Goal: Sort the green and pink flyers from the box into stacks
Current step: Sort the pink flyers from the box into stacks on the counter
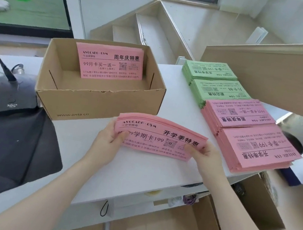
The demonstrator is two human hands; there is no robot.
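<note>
Holding a bowed bundle of pink flyers (160,136) above the white counter (84,143) before the cardboard box (98,103), I note my left hand (108,139) pinching its left end, right hand (203,154) its right.

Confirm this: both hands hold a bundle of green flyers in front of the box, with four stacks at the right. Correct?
Not quite. In the head view the bundle held by the left hand and right hand is pink, not green. It is in front of the box, with four stacks at the right.
</note>
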